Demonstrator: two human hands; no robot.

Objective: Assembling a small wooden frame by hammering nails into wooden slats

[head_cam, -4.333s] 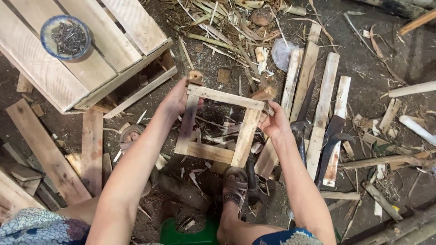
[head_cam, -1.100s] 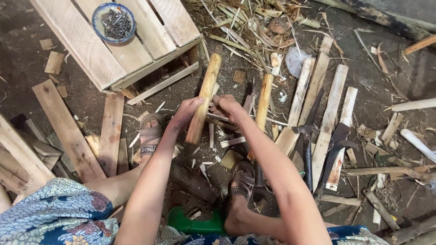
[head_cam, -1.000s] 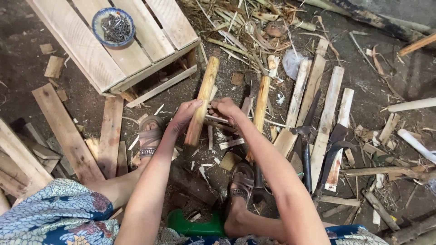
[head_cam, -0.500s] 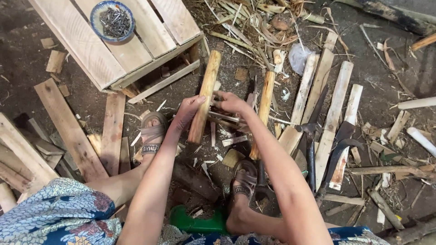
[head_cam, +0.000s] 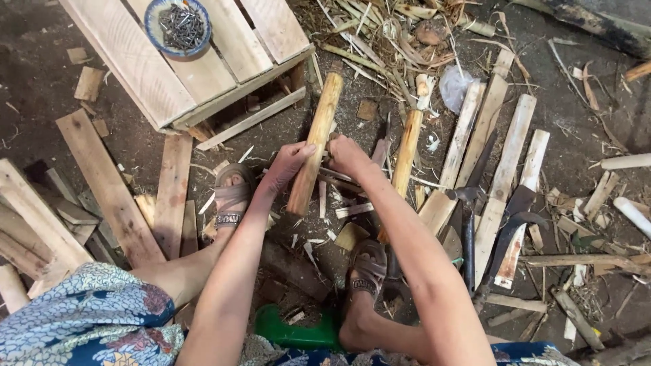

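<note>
Behind, a bowl (head_cam: 178, 27) holds nails; left hand (head_cam: 288, 166) and right hand (head_cam: 347, 154) grip a stick (head_cam: 313, 144).

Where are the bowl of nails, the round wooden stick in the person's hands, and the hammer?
Bowl of nails (head_cam: 178, 26), head view: on the nails inside.
Round wooden stick (head_cam: 319, 118), head view: upper shaft.
Hammer (head_cam: 468, 230), head view: on the handle.

Pale, matt, rough-sawn wood makes the slat frame (head_cam: 315, 146) and crate (head_cam: 183, 64); metal nails (head_cam: 180, 26).
</note>
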